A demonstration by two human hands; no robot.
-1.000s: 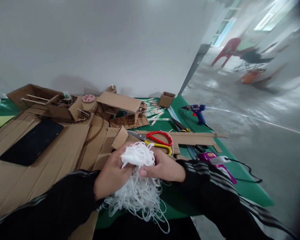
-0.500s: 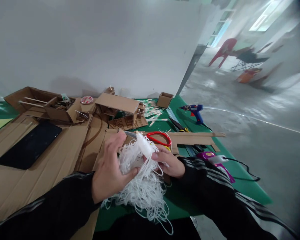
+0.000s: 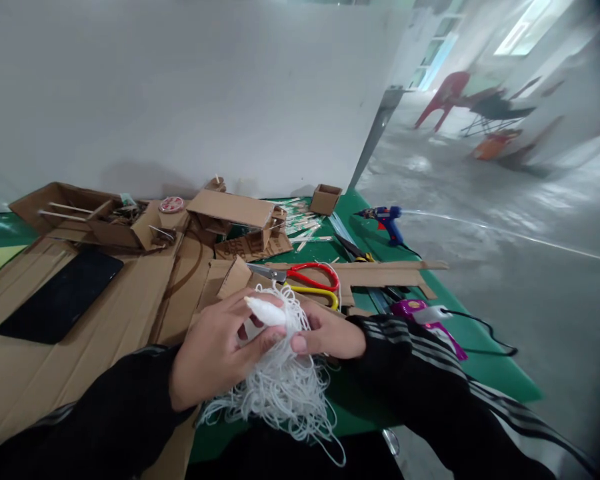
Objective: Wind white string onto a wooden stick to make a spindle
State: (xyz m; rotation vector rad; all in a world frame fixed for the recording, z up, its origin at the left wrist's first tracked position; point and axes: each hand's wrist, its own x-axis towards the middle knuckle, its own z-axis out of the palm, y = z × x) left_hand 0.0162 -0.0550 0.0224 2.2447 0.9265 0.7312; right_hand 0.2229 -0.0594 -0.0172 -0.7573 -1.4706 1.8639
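Observation:
A loose, tangled heap of white string [image 3: 285,393] lies at the table's front edge, below both hands. My left hand [image 3: 225,347] grips a white spindle-shaped bobbin [image 3: 266,311] wound with string, its pale tip pointing up and left. My right hand [image 3: 325,330] is closed on strands of the string just right of the bobbin; its fingertips are partly hidden behind them. Right beyond the hands lie scissors [image 3: 315,277] with one red and one yellow handle, blades toward the left, on cardboard.
Cardboard boxes [image 3: 235,208] and thin sticks [image 3: 305,223] stand and lie at the back. A black tablet [image 3: 60,293] rests on cardboard [image 3: 145,293] at left. A blue glue gun [image 3: 387,223], a purple corded tool [image 3: 430,320] and pliers [image 3: 354,249] lie to the right.
The bobbin has tipped from nearly upright to leaning left and moved lower. My left hand has gone from spread fingers to closing on it. The scissors now show more fully.

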